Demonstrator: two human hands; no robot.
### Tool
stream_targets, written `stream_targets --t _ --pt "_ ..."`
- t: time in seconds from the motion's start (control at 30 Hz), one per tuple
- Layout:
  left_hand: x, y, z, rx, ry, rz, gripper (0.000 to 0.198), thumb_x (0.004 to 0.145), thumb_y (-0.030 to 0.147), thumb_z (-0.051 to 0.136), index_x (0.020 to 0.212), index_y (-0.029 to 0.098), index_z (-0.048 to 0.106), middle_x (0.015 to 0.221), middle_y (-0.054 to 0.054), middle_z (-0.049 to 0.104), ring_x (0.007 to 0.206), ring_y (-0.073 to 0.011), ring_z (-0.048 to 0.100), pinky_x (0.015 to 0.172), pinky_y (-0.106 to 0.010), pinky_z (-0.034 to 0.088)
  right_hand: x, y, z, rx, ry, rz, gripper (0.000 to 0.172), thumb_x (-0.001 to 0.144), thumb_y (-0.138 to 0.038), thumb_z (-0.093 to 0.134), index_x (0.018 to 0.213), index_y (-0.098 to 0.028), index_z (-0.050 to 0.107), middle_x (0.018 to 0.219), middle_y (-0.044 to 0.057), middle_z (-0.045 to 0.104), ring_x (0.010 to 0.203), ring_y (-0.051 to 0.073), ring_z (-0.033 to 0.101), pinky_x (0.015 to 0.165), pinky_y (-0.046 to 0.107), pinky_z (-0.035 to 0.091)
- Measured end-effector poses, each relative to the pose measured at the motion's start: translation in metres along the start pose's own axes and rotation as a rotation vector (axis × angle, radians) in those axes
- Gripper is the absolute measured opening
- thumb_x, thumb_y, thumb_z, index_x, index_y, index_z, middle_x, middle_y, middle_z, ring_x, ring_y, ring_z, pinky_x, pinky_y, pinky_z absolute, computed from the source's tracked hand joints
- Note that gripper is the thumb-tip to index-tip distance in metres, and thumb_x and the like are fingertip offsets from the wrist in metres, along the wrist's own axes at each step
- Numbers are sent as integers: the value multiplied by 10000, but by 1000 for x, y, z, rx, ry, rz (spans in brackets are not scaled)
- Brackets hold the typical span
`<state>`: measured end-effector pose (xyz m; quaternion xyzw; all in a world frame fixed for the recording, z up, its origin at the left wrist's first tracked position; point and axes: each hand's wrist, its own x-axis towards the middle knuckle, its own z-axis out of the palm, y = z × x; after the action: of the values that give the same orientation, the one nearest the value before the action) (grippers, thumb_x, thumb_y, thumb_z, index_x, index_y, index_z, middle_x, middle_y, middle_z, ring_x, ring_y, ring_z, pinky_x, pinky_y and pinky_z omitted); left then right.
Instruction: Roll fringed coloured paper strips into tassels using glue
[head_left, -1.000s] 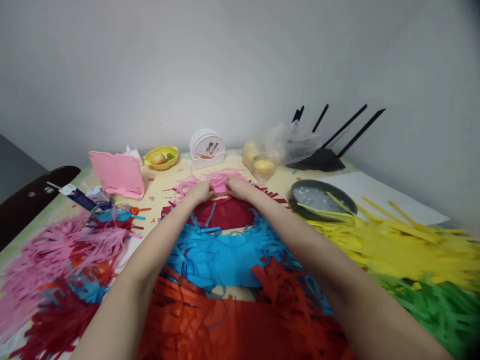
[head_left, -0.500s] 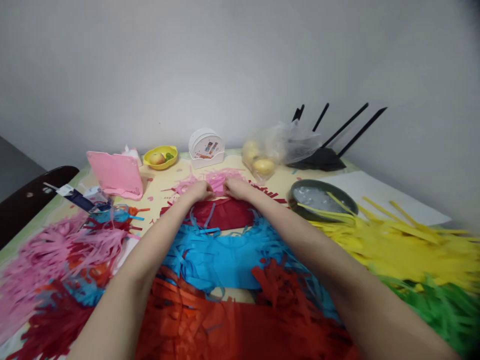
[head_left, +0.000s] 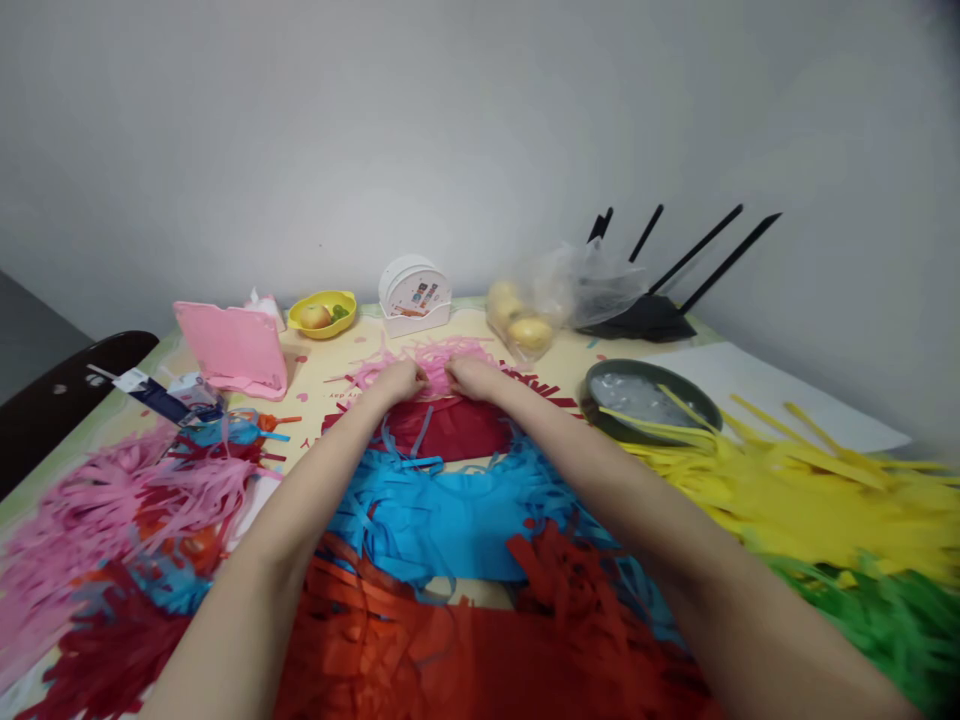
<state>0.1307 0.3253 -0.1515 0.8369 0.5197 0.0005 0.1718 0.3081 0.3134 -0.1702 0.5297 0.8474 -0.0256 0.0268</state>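
My left hand (head_left: 405, 380) and my right hand (head_left: 469, 378) reach across the table to a pink fringed paper piece (head_left: 442, 352). Both are closed, fingers pinched at its near edge, a short gap apart. Just in front of them lies a dark red fringed paper piece (head_left: 450, 428). Closer to me is a blue fringed piece (head_left: 465, 520) with strips curling at both sides. Nearest is an orange-red fringed piece (head_left: 495, 650) between my forearms. The fingertips are small and partly hidden by the hands.
Cut strips in pink (head_left: 82, 500) and other colours heap on the left; yellow fringed paper (head_left: 810, 510) and green fringed paper (head_left: 885, 610) lie right. Behind stand a pink tablet case (head_left: 232, 350), a yellow fruit bowl (head_left: 324, 318), a coaster holder (head_left: 415, 300), a bag of fruit (head_left: 529, 330), a router (head_left: 645, 320) and a dark bowl (head_left: 649, 400).
Both hands stay at the pink paper with barely any movement. Its near part, flat and raised between the hands before, now shows less. The view has shifted very slightly.
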Motion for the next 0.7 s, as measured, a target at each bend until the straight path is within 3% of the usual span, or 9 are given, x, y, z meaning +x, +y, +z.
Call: stream_targets --t 0.1,0.27,0.4,0.57,0.7 --pt "1 1 6 -24 64 -55 245 911 349 588 993 130 658 1005 -69 689 923 -181 654 862 -393 527 -10 -6 -9 4 63 9 313 901 -313 619 1130 -100 605 1139 131 632 1026 227 614 892 396 497" --pt "-2 6 8 -92 309 -145 144 849 171 551 846 143 693 864 -104 724 853 -215 669 758 -310 487 -35 -31 -21 14 187 9 350 956 -284 473 1251 -104 523 1262 193 574 1218 283 506 980 379 409" --pt "-10 13 -2 -159 524 -128 167 830 162 521 872 172 682 877 -82 724 849 -207 654 755 -295 462 -39 -53 -10 10 111 86 333 977 -237 451 1266 -92 530 1127 164 646 1043 245 624 891 387 490" --pt "-23 14 -35 -224 795 -125 152 846 213 521 867 182 668 907 -73 708 925 -209 629 841 -307 438 -29 -61 -2 9 32 191 350 929 -343 591 1215 -142 576 1192 97 612 1006 209 630 855 418 542" --pt "-29 -4 -89 -300 969 -193 169 859 194 492 879 144 653 888 -73 698 868 -186 632 799 -289 449 -26 -66 -5 34 18 237 355 930 -336 589 1229 -145 570 1214 103 603 1030 218 624 867 426 538"
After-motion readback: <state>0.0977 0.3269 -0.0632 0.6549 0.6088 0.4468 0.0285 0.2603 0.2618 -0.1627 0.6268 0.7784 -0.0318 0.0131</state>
